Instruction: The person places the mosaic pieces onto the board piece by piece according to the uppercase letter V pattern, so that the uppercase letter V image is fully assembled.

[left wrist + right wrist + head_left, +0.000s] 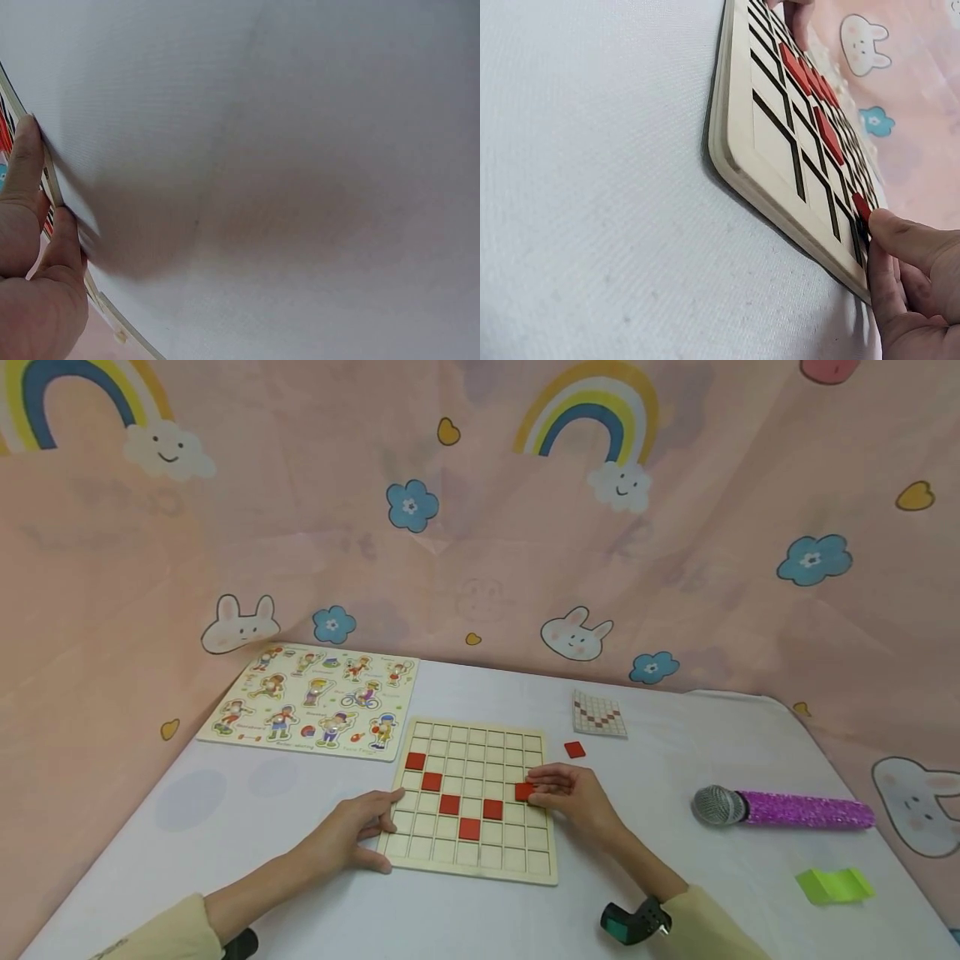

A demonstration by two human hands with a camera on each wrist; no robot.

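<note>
A pale wooden grid board lies flat on the white table. Several red square tiles sit in its cells, forming a V; the lowest tile is near the board's bottom. My left hand rests against the left edge, its fingertips and thumb touching the rim. At the right side, my right hand pinches a red tile over a right-hand cell, and in the right wrist view the thumb is on that tile. Whether the tile is fully seated is hidden by the fingers.
Beyond the board lie a loose red tile and a small pattern card showing a V. A picture puzzle board is at back left. To the right are a purple glittery microphone and a green block.
</note>
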